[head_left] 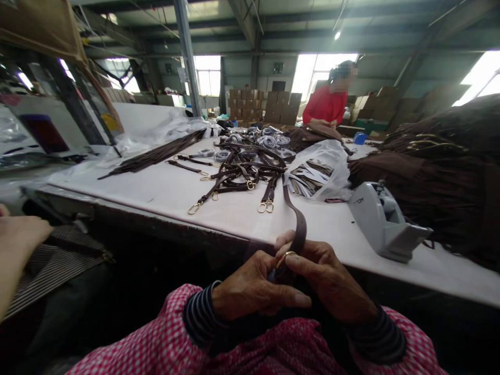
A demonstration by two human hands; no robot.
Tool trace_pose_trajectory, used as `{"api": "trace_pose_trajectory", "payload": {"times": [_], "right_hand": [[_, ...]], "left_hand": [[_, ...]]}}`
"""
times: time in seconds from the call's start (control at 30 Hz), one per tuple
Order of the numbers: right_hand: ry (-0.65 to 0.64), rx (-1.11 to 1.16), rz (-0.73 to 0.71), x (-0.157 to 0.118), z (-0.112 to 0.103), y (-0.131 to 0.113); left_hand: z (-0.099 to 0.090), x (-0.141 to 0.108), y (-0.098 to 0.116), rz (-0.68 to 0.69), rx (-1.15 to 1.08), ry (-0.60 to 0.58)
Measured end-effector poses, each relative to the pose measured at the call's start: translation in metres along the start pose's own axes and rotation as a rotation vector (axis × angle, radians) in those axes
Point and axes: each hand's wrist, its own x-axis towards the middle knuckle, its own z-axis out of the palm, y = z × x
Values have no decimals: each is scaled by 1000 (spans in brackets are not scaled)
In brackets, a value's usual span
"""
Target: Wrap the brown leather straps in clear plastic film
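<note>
Just off the table's front edge, both hands are closed on one dark brown leather strap (299,229). My right hand (330,273) pinches it by a gold-coloured metal ring or buckle (289,254). My left hand (255,286) grips the strap's lower end from the other side, its thumb stretched across; part of that end is hidden between the fingers. From my hands the strap runs up over the table edge towards a tangled pile of similar straps (242,166). Gold clasps (265,207) at the near ends of some straps lie towards me.
A clear plastic bag (320,169) of strips stands right of the pile. Beyond it are a grey tape dispenser (385,221) and a heap of dark brown pieces (441,172). Long dark strips (156,151) lie left. Another person's hand (23,234) is at far left; a person in red (326,104) stands behind.
</note>
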Motion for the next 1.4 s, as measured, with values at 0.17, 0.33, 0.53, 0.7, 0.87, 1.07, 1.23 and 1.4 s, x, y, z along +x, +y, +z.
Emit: {"api": "trace_pose_trajectory", "payload": {"times": [0.17, 0.33, 0.53, 0.7, 0.87, 1.07, 1.23, 1.4], "right_hand": [[10, 92, 16, 2, 8, 3], [117, 28, -59, 3, 11, -4], [134, -132, -182, 6, 8, -5], [185, -78, -193, 6, -1, -6], [193, -76, -245, 1, -10, -9], [242, 60, -220, 2, -7, -11], [166, 178, -192, 5, 4, -6], [101, 222, -168, 15, 3, -1]], "left_hand": [[3, 12, 1, 59, -65, 6], [-5, 19, -7, 169, -228, 132], [-7, 3, -10, 239, -24, 297], [-29, -6, -17, 289, 326, 377], [-52, 0, -17, 125, 590, 92], [-33, 2, -23, -29, 397, 34], [-20, 3, -21, -11, 293, 106], [-16, 3, -20, 85, 303, 165]]}}
